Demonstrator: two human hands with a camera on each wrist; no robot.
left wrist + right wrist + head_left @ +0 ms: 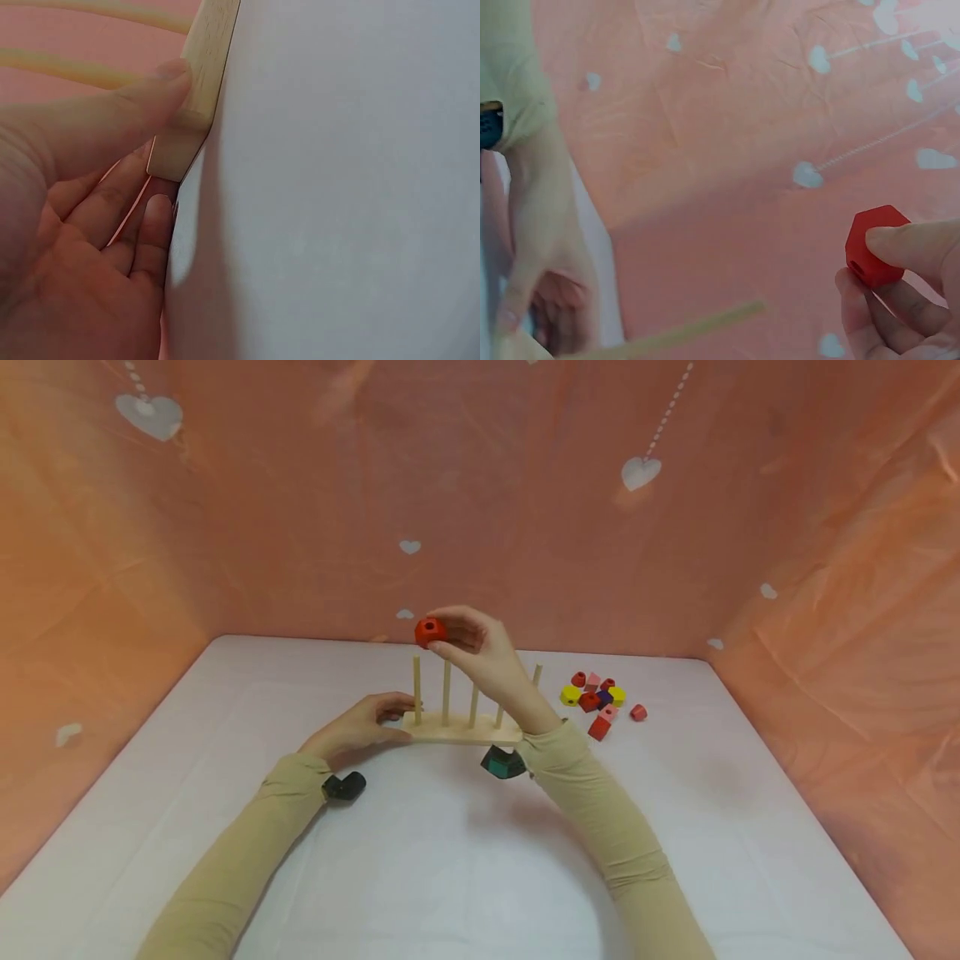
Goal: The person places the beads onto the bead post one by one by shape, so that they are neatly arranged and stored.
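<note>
A red faceted bead [430, 632] with a dark hole is pinched between the thumb and fingers of my right hand [480, 652]. It hangs just above the tip of the leftmost peg [417, 689], apart from it. In the right wrist view the red bead [874, 244] shows its hole facing down and left. The pale wooden peg stand [457, 737] has several upright bare pegs; my right forearm hides part of its right end. My left hand [360, 727] grips the stand's left end, its thumb [161, 86] on the near side and fingers behind.
Right of the stand lies a loose group of beads: a yellow bead [571, 695], a purple bead [604, 698], a pink bead [608, 713] and several red ones. One red bead [638, 712] lies apart. A white cloth [420, 860] covers the table; orange-pink curtains [495, 510] enclose it.
</note>
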